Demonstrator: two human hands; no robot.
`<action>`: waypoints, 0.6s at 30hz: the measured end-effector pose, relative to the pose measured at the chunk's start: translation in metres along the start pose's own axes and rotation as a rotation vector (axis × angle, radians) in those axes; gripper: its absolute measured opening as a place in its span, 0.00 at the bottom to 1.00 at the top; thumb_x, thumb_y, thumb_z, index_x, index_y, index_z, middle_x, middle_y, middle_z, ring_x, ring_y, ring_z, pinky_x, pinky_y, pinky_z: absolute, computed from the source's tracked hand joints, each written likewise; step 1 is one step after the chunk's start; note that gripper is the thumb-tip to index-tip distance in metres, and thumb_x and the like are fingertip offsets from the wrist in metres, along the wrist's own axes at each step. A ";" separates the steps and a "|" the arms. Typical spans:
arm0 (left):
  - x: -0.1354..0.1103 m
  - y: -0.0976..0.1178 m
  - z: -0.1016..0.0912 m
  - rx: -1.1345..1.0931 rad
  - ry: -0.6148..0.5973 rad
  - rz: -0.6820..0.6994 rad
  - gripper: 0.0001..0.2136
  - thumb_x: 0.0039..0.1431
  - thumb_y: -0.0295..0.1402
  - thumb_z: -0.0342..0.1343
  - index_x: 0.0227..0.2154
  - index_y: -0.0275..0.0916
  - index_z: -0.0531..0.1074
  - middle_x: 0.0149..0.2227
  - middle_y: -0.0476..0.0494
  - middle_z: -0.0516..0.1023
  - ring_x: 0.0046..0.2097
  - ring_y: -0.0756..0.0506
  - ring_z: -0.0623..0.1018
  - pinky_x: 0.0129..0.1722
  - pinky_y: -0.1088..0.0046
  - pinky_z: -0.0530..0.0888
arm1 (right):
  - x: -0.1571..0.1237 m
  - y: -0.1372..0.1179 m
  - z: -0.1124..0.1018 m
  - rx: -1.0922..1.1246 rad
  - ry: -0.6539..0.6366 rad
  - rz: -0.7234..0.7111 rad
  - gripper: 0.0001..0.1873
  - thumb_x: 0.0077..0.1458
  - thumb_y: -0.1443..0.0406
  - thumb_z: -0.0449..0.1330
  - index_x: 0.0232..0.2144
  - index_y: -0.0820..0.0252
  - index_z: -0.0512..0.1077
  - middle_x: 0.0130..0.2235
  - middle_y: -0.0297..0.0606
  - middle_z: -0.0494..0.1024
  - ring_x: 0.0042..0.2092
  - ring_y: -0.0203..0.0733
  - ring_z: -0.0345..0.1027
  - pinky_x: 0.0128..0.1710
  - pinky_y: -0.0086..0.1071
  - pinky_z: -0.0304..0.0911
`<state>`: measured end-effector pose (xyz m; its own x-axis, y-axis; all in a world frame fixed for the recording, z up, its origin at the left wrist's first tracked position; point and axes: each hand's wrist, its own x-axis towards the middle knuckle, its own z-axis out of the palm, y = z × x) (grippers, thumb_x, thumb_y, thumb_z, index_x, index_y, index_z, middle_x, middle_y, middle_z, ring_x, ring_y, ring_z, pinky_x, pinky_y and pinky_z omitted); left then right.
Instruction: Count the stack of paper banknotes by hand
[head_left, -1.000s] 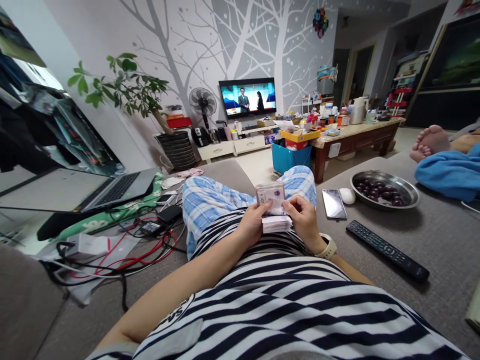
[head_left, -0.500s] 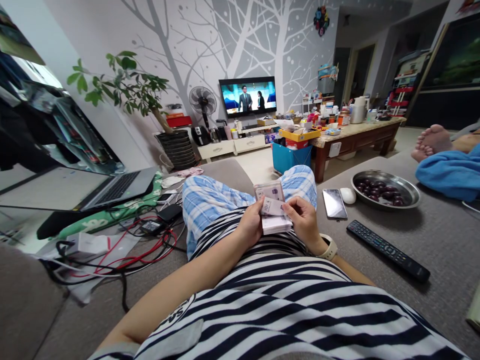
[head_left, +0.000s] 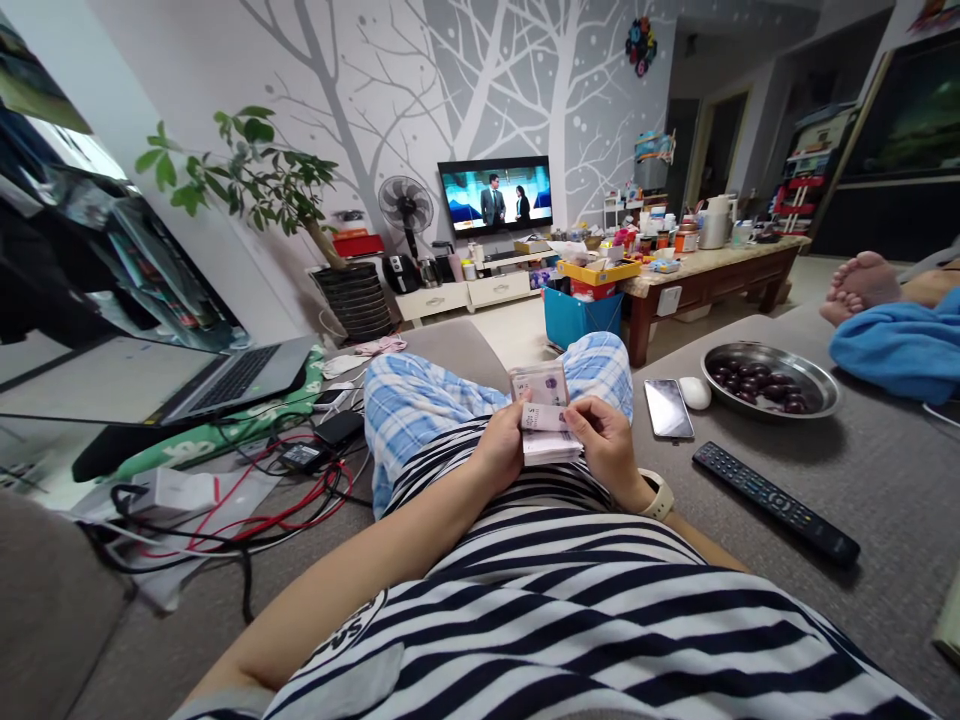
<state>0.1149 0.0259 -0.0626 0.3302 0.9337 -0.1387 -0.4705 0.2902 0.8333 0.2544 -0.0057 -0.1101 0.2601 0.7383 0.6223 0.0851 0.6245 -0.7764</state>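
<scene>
My left hand [head_left: 501, 440] is closed around the left side of a thick wad of banknotes [head_left: 551, 450], pale and purplish with dark print. The wad is bent, its far part [head_left: 551, 380] standing up beyond my fingers. On its right side, my right hand [head_left: 604, 440] pinches the edge of a top note [head_left: 545, 417] between thumb and fingers. That note is lifted and curves over the pale lower part of the wad. Both hands rest close to my lap, above the striped shirt. A light watch [head_left: 658, 495] is on my right wrist.
Right of me on the sofa lie a phone [head_left: 669, 408], a white mouse [head_left: 695, 393], a remote control [head_left: 776, 503] and a metal bowl [head_left: 832, 402] of dark round fruit. Another person's foot [head_left: 862, 285] is beyond. On the left are a laptop [head_left: 240, 380] and tangled cables [head_left: 300, 505].
The lifted top note has turned slightly and lies flatter between my hands. Both hands keep nearly the same place on the wad.
</scene>
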 end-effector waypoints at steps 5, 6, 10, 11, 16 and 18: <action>-0.002 0.002 0.003 0.005 -0.005 -0.004 0.13 0.61 0.35 0.64 0.44 0.32 0.80 0.37 0.35 0.87 0.44 0.34 0.86 0.48 0.56 0.82 | 0.000 0.001 0.000 -0.019 -0.007 -0.009 0.15 0.62 0.52 0.63 0.31 0.57 0.78 0.25 0.32 0.71 0.27 0.38 0.61 0.27 0.32 0.57; -0.002 0.001 0.004 0.005 -0.002 -0.003 0.13 0.61 0.36 0.64 0.44 0.32 0.80 0.37 0.35 0.87 0.44 0.34 0.86 0.48 0.56 0.82 | 0.000 0.001 -0.001 -0.021 -0.006 -0.009 0.15 0.62 0.52 0.63 0.31 0.57 0.78 0.25 0.32 0.72 0.27 0.38 0.61 0.27 0.32 0.57; -0.001 0.000 0.003 0.020 0.020 0.006 0.11 0.61 0.35 0.64 0.41 0.32 0.81 0.37 0.36 0.87 0.44 0.35 0.86 0.48 0.57 0.82 | 0.000 0.001 0.000 -0.004 0.014 -0.008 0.15 0.61 0.52 0.63 0.32 0.57 0.78 0.26 0.33 0.74 0.28 0.38 0.63 0.28 0.31 0.59; -0.001 0.000 0.002 0.025 0.024 0.011 0.10 0.61 0.35 0.64 0.40 0.32 0.81 0.37 0.36 0.87 0.44 0.35 0.86 0.49 0.57 0.82 | 0.000 0.000 0.000 0.004 0.019 -0.009 0.14 0.61 0.53 0.64 0.32 0.57 0.78 0.27 0.33 0.75 0.28 0.38 0.63 0.28 0.31 0.60; -0.001 -0.001 0.001 0.021 0.009 0.013 0.09 0.61 0.33 0.64 0.39 0.32 0.81 0.37 0.35 0.87 0.45 0.34 0.85 0.50 0.57 0.81 | 0.000 0.000 0.001 0.009 0.025 -0.016 0.14 0.61 0.53 0.64 0.33 0.56 0.77 0.27 0.33 0.75 0.28 0.38 0.63 0.28 0.31 0.60; -0.001 -0.001 0.000 0.018 0.000 0.015 0.09 0.60 0.34 0.64 0.40 0.32 0.81 0.38 0.35 0.87 0.45 0.34 0.86 0.49 0.56 0.82 | 0.000 -0.001 0.001 0.008 0.023 -0.018 0.14 0.61 0.52 0.64 0.33 0.56 0.77 0.27 0.33 0.75 0.28 0.38 0.63 0.27 0.31 0.60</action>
<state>0.1151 0.0249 -0.0632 0.3233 0.9378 -0.1266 -0.4603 0.2727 0.8448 0.2530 -0.0056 -0.1094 0.2802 0.7208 0.6339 0.0824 0.6399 -0.7640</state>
